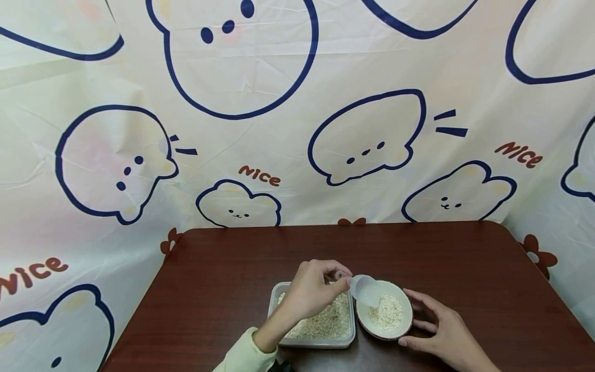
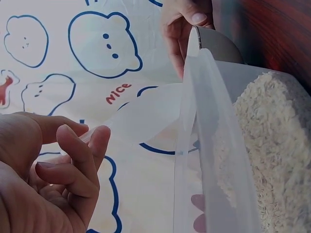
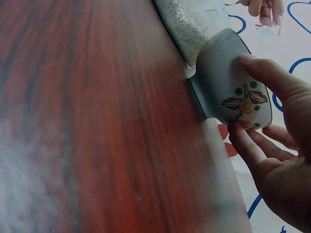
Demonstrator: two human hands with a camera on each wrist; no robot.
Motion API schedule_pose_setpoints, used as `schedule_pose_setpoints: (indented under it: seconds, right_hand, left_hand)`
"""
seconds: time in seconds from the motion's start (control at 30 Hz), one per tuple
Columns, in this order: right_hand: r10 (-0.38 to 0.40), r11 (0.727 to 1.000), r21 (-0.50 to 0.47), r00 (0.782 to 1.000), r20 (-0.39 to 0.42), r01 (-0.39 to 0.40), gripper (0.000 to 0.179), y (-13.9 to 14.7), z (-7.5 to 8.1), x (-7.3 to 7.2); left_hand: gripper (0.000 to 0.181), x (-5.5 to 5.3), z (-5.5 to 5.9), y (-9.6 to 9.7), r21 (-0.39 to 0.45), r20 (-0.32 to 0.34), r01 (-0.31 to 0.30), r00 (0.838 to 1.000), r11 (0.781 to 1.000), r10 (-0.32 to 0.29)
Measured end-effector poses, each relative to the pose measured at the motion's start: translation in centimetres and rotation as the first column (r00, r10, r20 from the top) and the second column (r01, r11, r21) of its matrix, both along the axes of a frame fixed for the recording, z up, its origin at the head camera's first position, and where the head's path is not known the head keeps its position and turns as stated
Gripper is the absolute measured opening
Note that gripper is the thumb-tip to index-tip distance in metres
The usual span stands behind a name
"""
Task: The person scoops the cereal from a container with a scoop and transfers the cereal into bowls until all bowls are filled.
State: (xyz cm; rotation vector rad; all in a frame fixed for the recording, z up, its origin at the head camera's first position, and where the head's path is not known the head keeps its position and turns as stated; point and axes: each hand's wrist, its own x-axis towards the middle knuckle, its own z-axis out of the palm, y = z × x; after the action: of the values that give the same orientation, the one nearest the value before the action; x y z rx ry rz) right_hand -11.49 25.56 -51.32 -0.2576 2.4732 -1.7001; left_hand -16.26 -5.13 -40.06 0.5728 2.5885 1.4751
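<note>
My left hand (image 1: 312, 289) pinches the handle of a translucent white plastic scoop (image 1: 365, 290), whose head is tilted over a small bowl (image 1: 405, 330). Pale rice-like grains (image 1: 387, 313) lie in the bowl's bottom, right by the scoop's tip. My right hand (image 1: 441, 330) holds the bowl from its right side, thumb and fingers spread along the wall. A flower pattern shows on the bowl's outside (image 3: 218, 68) in the right wrist view. Under my left hand stands a clear rectangular container (image 1: 351, 338) with more grains (image 2: 277, 131) in it, close against the bowl's left.
The dark red-brown wooden table (image 1: 223, 289) carries both vessels near its front edge. Behind it and at the sides hangs a pale cloth (image 1: 288, 139) with blue cartoon outlines, reaching down to the table's far edge.
</note>
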Motion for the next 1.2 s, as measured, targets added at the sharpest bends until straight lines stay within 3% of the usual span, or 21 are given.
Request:
schedule_pose_setpoints:
  seconds: [0.27, 0.53, 0.77, 0.93, 1.2]
  right_hand:
    - [0.015, 1.000, -0.013, 0.999, -0.052, -0.016, 0.099, 0.0, -0.2, 0.2]
    - [0.025, 0.999, -0.019, 0.996, -0.083, -0.027, 0.097, -0.1, -0.3, 0.3]
    - [0.017, 1.000, -0.010, 0.996, -0.084, -0.018, 0.097, -0.1, -0.3, 0.4]
    - [0.008, 1.000, 0.004, 0.998, -0.064, -0.008, 0.098, 0.0, -0.2, 0.3]
    - [-0.014, 1.000, 0.008, 0.999, 0.039, 0.014, 0.102, -0.2, 0.3, 0.0]
  left_hand:
    - [0.008, 0.0, -0.3, -0.6, 0.099, 0.077, 0.005, 0.997, 0.995, -0.013]
    - [0.014, 0.0, -0.4, -2.0, 0.232, 0.184, -0.010, 0.982, 0.973, -0.033]
    - [0.015, -0.2, -0.9, -3.4, 0.279, 0.236, -0.063, 0.972, 0.958, -0.005]
    - [0.016, -0.3, -1.3, -4.2, 0.304, 0.262, -0.089, 0.965, 0.949, 0.007]
    - [0.018, -0.3, -1.7, -5.5, 0.331, 0.279, -0.118, 0.960, 0.936, 0.022]
